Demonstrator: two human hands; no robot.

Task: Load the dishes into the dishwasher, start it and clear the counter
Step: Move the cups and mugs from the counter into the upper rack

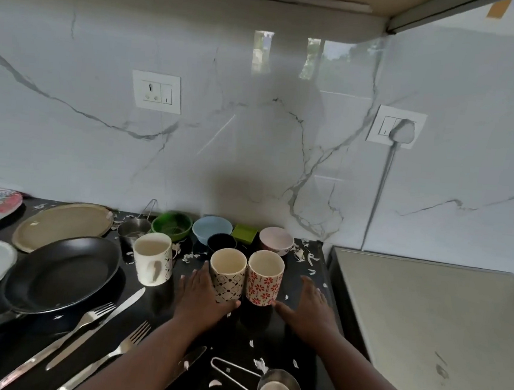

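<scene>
We are reaching for two cups standing side by side near the middle of the black worktop point(268, 335). Our left hand point(200, 295) is lying with straight fingers against the diamond-patterned cup point(227, 274), thumb under its base, not yet wrapped round it. Our right hand point(308, 305) is sitting spread just beside the red-flowered cup point(264, 278), its thumb at the foot, gripping nothing. We are judging it best to close each hand low and firmly, then lift straight up (the cups are touching, so they could knock together). Both cups are looking empty inside, as is the white mug point(152, 257) further left; the bowls point(212, 233) along the back edge are too dim to judge.
</scene>
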